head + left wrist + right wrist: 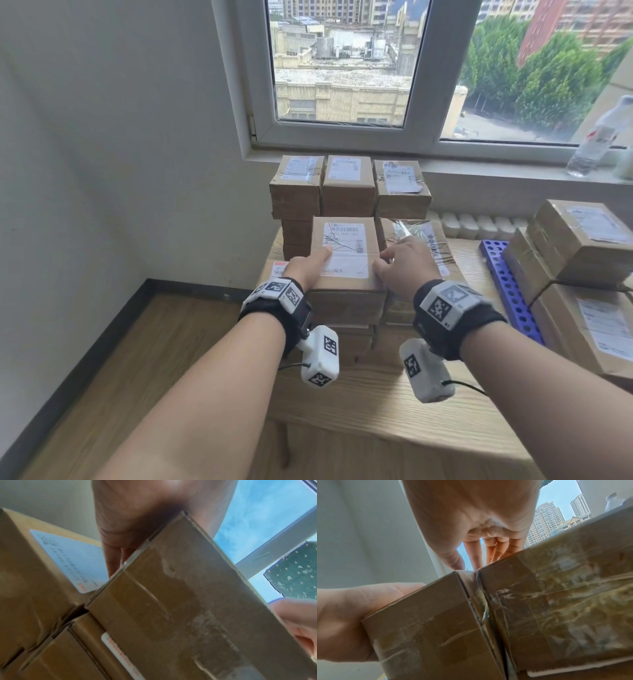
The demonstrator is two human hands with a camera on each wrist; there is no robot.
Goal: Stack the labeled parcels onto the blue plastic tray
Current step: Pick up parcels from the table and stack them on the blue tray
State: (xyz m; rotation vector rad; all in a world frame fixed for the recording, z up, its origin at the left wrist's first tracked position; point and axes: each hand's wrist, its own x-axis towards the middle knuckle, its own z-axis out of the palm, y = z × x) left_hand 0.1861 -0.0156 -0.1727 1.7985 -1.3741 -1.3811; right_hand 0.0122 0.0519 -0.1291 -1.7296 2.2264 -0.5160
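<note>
A brown labeled parcel (344, 251) tops the front stack on the left part of the wooden table (376, 404). My left hand (306, 265) grips its left side, thumb on the label; the left wrist view shows the palm (137, 513) above the parcel (180, 608). My right hand (404, 263) pinches its right edge. In the right wrist view the right hand's fingers (491, 550) reach down by the gap between this parcel (428, 628) and a taped neighbour (565, 608). The blue perforated tray (513, 291) lies to the right.
More labeled parcels (346, 185) are stacked behind, under the window. Larger parcels (582, 246) sit on the tray's right part. A water bottle (596, 137) stands on the sill. A wall is on the left, and the table's front edge is near my forearms.
</note>
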